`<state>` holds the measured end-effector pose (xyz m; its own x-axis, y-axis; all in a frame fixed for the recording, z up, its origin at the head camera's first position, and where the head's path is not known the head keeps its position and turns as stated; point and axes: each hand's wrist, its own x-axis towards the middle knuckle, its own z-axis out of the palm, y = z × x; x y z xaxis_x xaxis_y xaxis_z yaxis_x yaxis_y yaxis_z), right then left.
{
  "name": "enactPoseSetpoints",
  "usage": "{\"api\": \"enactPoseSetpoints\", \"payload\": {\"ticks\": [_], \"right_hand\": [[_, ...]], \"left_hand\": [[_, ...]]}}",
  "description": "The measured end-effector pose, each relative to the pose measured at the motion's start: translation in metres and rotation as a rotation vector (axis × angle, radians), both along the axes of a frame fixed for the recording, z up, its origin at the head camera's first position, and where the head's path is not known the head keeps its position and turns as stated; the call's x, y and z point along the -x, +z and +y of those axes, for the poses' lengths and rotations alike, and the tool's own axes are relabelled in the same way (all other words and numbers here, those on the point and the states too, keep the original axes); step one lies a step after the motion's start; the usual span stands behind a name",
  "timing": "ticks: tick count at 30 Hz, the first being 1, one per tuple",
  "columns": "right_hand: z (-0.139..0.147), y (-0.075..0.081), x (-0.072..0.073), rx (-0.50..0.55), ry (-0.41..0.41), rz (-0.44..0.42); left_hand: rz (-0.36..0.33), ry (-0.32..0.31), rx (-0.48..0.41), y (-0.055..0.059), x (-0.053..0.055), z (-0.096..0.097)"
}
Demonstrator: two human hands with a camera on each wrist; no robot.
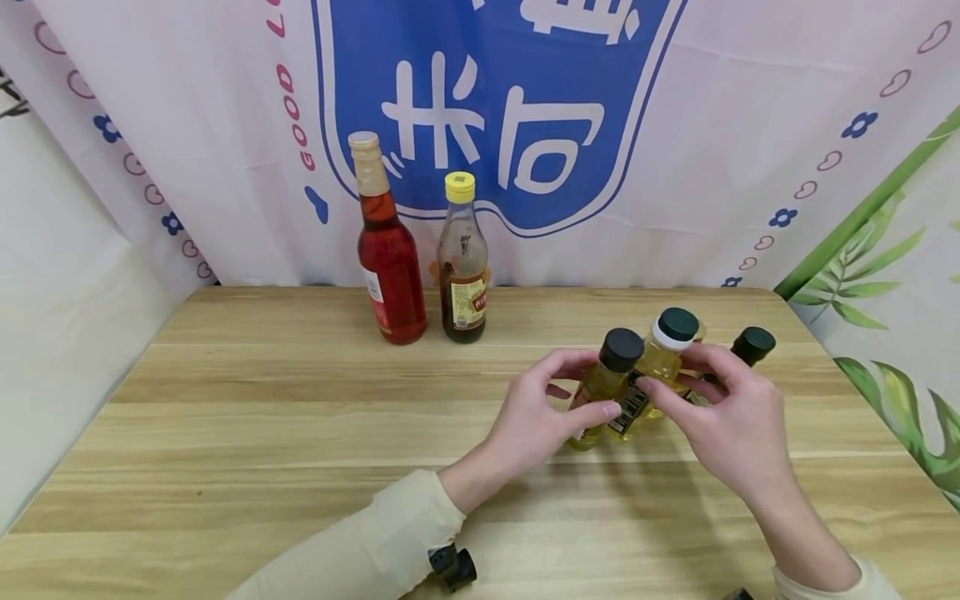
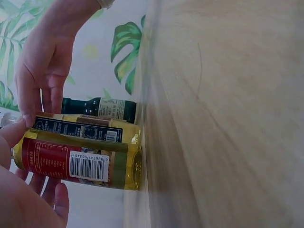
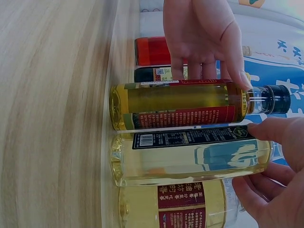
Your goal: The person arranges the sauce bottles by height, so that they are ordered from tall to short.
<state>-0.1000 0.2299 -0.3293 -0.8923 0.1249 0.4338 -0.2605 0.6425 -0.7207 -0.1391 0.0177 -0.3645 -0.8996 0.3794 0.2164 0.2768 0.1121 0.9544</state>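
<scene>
Head view, right of centre in the frame: the left hand grips the black-capped bottle, while the right hand pinches the green-capped bottle near its top, just beside it. Both hands' fingers curl about the bottles. Whether either base bears fully on the worktop I cannot tell.

Both bottles look stiff, glass or hard plastic, with yellow liquid inside; I'd expect some weight, slippery walls and, if glass, a risk of breaking. The straight sides below the shoulder should give a steadier hold than the narrowing top.

The black-capped bottle's red label has a barcode, its digits seemingly starting 6 926747. The green-capped one's black label carries a barcode too, the print too fine to read. Low in the right wrist view, a third bottle reads 老油坊的香. "GOOD" runs down the backdrop, upper left of centre in the head view, beside a large white 米.
</scene>
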Motion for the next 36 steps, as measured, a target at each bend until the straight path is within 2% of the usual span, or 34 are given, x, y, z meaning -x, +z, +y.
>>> {"api": "enactPoseSetpoints", "payload": {"ticks": [26,36], "right_hand": [[-0.0036,-0.0004,-0.0002,0.006,0.001,-0.023],[0.0004,0.0009,-0.0018,-0.009,-0.003,-0.033]], "left_hand": [[0.032,-0.007,0.091,-0.0029,0.0033,-0.0049],[0.029,-0.012,0.093,-0.0009,0.0019,-0.0016]]}}
